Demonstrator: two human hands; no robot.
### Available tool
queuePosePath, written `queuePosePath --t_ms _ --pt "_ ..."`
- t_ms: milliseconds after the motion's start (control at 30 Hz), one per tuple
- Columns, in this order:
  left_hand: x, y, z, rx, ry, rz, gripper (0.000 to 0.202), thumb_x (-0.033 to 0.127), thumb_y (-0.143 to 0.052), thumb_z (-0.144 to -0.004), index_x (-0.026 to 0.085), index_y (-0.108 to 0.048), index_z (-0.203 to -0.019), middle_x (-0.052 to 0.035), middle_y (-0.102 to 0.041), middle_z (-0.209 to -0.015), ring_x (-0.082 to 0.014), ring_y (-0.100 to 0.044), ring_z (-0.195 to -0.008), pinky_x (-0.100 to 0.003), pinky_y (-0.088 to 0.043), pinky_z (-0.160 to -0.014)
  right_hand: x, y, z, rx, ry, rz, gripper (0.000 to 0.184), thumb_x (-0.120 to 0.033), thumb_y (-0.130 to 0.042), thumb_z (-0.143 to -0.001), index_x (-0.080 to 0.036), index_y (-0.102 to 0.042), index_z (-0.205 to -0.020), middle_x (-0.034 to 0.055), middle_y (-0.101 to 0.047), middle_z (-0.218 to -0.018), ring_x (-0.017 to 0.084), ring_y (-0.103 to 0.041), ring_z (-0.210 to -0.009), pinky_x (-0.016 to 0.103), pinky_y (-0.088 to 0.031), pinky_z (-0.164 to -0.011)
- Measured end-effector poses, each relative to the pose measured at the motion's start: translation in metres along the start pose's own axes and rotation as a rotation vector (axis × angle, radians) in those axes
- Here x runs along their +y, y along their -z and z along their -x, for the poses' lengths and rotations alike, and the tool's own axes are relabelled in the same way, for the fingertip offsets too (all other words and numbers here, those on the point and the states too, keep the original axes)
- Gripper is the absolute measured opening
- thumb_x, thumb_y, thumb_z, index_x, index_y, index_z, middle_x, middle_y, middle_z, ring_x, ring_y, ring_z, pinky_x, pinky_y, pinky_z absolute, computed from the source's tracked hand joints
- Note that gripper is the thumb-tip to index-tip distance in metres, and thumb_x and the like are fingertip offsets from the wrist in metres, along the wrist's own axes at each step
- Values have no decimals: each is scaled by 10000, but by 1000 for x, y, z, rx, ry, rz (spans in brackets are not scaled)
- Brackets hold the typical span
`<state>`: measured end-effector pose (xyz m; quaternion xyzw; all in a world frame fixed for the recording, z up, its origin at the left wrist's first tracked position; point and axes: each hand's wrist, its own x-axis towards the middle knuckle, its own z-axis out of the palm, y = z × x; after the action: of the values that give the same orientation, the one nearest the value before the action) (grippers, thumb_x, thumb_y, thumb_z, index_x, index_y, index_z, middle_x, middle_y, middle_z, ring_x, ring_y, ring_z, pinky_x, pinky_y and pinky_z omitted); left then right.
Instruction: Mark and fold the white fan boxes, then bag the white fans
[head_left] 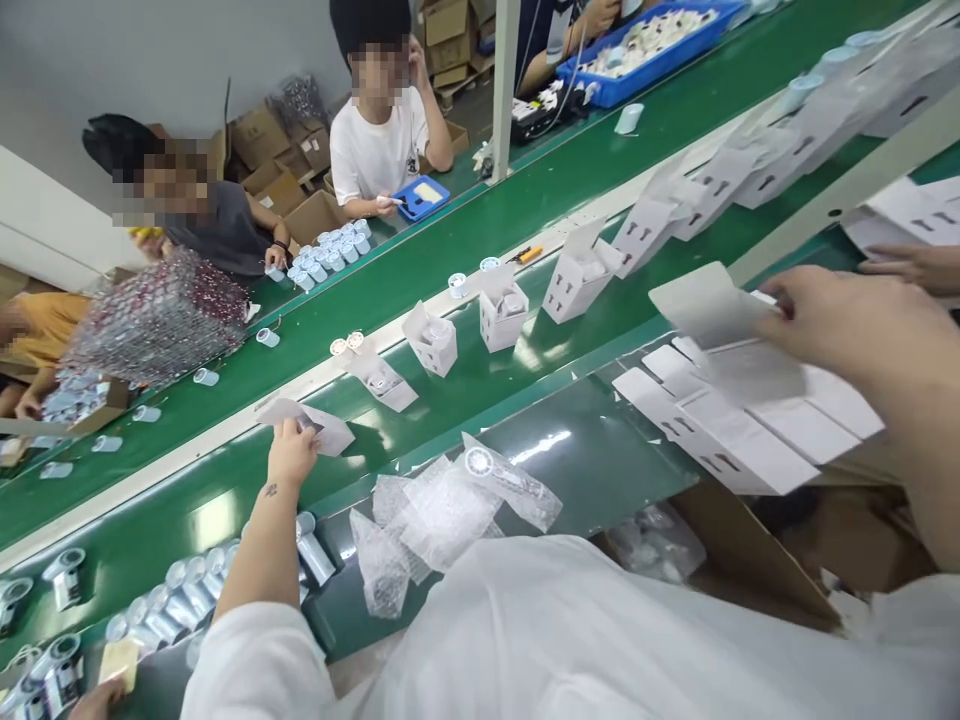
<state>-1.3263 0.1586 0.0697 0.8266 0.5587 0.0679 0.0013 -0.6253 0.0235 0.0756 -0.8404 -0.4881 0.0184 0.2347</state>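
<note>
My left hand [292,452] is stretched out over the green conveyor belt, its fingers closed on a small white box [335,434] with a raised flap. On the right, my right hand [814,315] pinches a white box [694,300] whose pale flap sticks out to the left; part of this box is hidden by the hand. Right below it, closed white boxes [739,440] with small dark prints lie side by side at the table edge. Between my arms, clear bubble-wrap bags [450,505] rest on the green tabletop, one with a round white part inside.
Open white boxes [504,318] with wrapped contents line the belt [420,440]. Silvery cylinders [184,595] stand near my left forearm. A metal post [504,100] rises across the line. Co-workers sit opposite; another person's hand [919,268] is at far right, another's [97,698] at lower left.
</note>
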Motion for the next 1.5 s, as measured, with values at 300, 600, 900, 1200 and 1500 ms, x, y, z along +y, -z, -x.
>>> queuePosePath --t_ms 300,600,900,1200,1500 --pt "123 -9 20 -83 -85 -115 287 237 -416 -887 183 -672 -1006 -171 -645 -1043 -377 -529 -1114 -539 -396 -923 -126 -87 141 -80 192 -246 688 -162 -510 -777 -123 -318 -1436 195 -540 -1228 322 -571 -1089 516 -512 -897" --pt "334 -106 20 -654 -877 -83 570 119 -569 -816 183 -493 -1377 -179 -679 -1024 -298 -638 -953 -447 -429 -852 -129 -118 144 -224 279 -508 617 -136 -404 -839 -191 -340 -1450 153 -490 -1360 273 -484 -1277 516 -412 -1079" --pt "275 37 31 190 -287 747 358 318 -708 -774 210 -574 -1088 -44 -667 -964 -162 -652 -791 -278 -518 -711 -143 -119 163 -455 405 -691 613 -166 -467 -847 -193 -357 -1449 146 -449 -1450 276 -461 -1327 503 -395 -1104" --pt "296 37 6 -115 -390 323 240 179 -598 -813 219 -602 -1049 -55 -623 -956 -180 -638 -841 -275 -515 -731 -157 -112 160 -607 308 -809 582 -135 -399 -856 -214 -391 -1432 110 -476 -1432 249 -562 -1203 489 -467 -1034" --pt "333 -2 21 -212 -431 -153 480 352 -632 -844 217 -511 -1288 -162 -519 -1279 -323 -483 -1183 -493 -440 -935 -151 -114 155 -769 114 -1051 691 -140 -581 -694 -237 -447 -1364 84 -606 -1175 210 -649 -890 431 -582 -822"
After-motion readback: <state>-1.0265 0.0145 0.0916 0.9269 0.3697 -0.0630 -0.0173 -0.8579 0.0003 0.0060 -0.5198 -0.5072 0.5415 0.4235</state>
